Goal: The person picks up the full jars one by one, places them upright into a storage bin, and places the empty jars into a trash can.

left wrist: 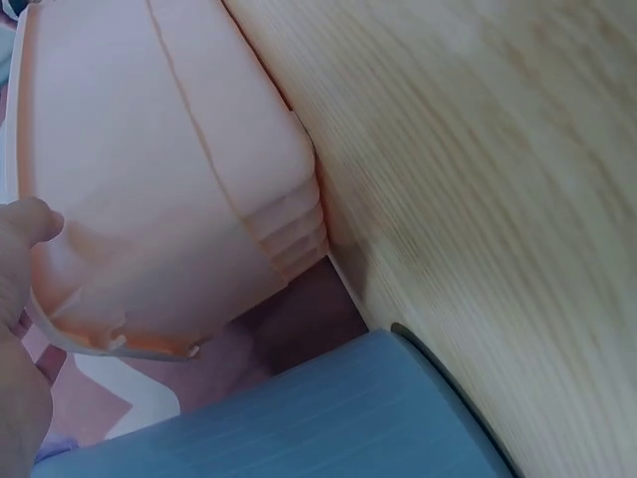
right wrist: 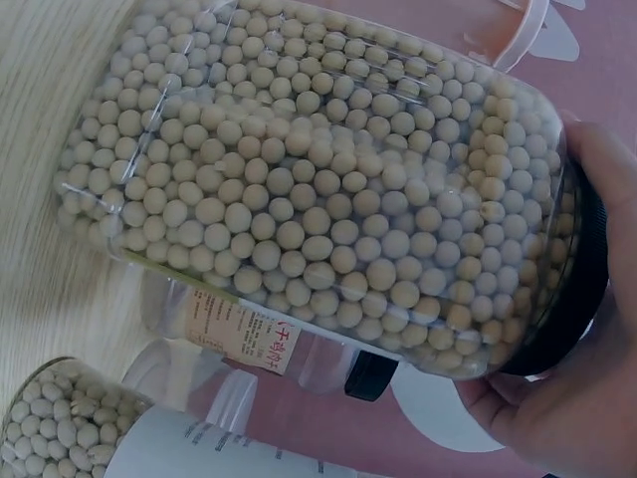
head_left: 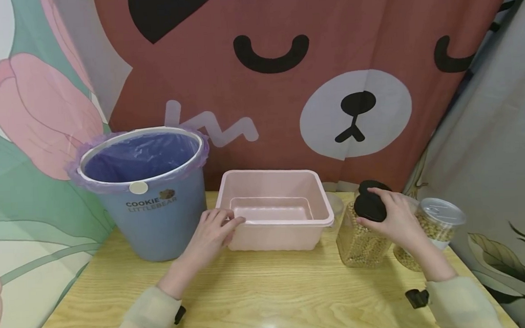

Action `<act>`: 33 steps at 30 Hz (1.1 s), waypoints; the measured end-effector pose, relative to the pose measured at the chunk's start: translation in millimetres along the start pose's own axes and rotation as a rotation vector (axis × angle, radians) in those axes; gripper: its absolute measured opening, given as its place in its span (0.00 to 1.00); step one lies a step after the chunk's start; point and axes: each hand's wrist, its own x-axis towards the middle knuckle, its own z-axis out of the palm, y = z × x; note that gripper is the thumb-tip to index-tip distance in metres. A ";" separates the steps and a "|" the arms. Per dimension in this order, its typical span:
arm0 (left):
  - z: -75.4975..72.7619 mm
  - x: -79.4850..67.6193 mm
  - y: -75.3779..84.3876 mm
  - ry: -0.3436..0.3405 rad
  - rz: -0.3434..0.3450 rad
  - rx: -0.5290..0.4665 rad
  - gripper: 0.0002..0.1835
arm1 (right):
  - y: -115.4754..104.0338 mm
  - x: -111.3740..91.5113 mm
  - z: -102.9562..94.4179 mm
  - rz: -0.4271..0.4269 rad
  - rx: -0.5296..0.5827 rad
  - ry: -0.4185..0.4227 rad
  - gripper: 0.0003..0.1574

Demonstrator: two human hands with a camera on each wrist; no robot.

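My left hand point(head_left: 212, 230) is at the near left corner of a pink plastic basin point(head_left: 272, 238). In the left wrist view its thumb point(left wrist: 38, 221) lies on the basin's outer wall just under the rim, the other fingers mostly hidden. My right hand point(head_left: 394, 217) grips the black lid of a clear plastic jar point(head_left: 360, 245), thumb on the near side and fingers over the far side. Round beige beans point(right wrist: 299, 189) fill this jar, which stands on the table in the head view. A second black lid point(head_left: 373, 184) shows just behind it.
A blue trash bin point(head_left: 166, 224) with a purple liner stands left of the basin. Right of the held jar is a round clear can point(head_left: 440, 215) of beans with a silvery top. A clear container point(right wrist: 289, 354) with a red-and-white label sits behind. A printed cloth point(head_left: 278, 114) backs the wooden table point(head_left: 268, 291).
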 end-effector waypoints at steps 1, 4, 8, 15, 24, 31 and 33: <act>0.8 1.2 0.5 0.005 0.007 0.004 0.24 | 0.0 0.3 0.0 0.007 -0.008 0.000 0.53; 3.4 4.6 2.5 0.007 0.029 0.032 0.23 | -1.1 1.4 -0.9 0.032 -0.028 -0.009 0.51; 5.9 6.8 4.9 0.011 0.048 0.073 0.22 | -3.4 2.8 -1.3 0.064 -0.045 -0.027 0.49; 10.4 7.2 7.0 0.036 0.054 0.087 0.19 | -4.9 0.7 -0.5 0.091 -0.069 0.011 0.43; 15.2 7.1 7.8 0.081 0.044 0.089 0.12 | -15.1 -3.2 -1.1 0.114 -0.088 0.018 0.44; 14.4 3.9 7.1 0.069 0.025 0.083 0.13 | -31.1 -3.3 -10.3 0.096 -0.057 0.034 0.43; 13.8 3.6 6.8 0.065 0.021 0.083 0.13 | -39.2 -2.2 -18.2 0.088 -0.046 0.040 0.42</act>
